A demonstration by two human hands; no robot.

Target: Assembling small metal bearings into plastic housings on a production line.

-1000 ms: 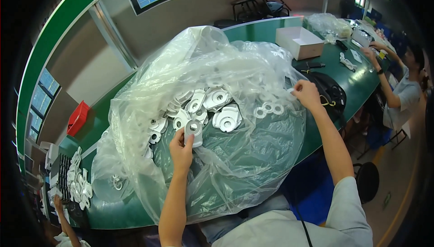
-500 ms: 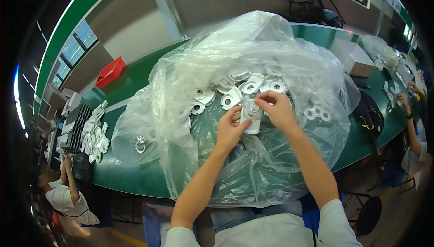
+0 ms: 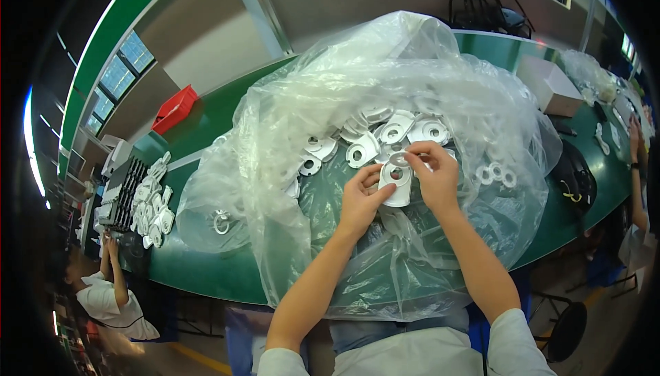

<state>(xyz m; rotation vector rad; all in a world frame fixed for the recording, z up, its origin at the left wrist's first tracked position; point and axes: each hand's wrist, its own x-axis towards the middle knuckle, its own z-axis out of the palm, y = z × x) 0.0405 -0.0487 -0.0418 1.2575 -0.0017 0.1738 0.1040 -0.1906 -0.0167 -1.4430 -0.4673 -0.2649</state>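
Observation:
My left hand (image 3: 362, 200) is closed on a white plastic housing (image 3: 397, 195), rounded at one end, with a round hole in its face. Thumb and fingers grip it by the left side. Just over the housing's far end, my right hand (image 3: 437, 175) pinches a thin, pale round ring (image 3: 398, 160), tilted above the hole. Whether the ring touches the housing I cannot tell. Beyond my hands, several similar white housings (image 3: 362, 151) lie heaped inside a large clear plastic bag (image 3: 275, 121) spread over the green table.
Several white rings (image 3: 496, 174) lie on the bag at right, another ring (image 3: 221, 222) at left. A red bin (image 3: 174, 109), a white box (image 3: 548, 87) and a black bag (image 3: 574, 180) stand on the table (image 3: 227, 266). Co-workers sit at both sides; white parts (image 3: 152, 204) are piled left.
The pale ring has come up off the housing's face in my right fingers, and the hole now shows. My left hand keeps its hold on the housing. The whole view has shifted slightly.

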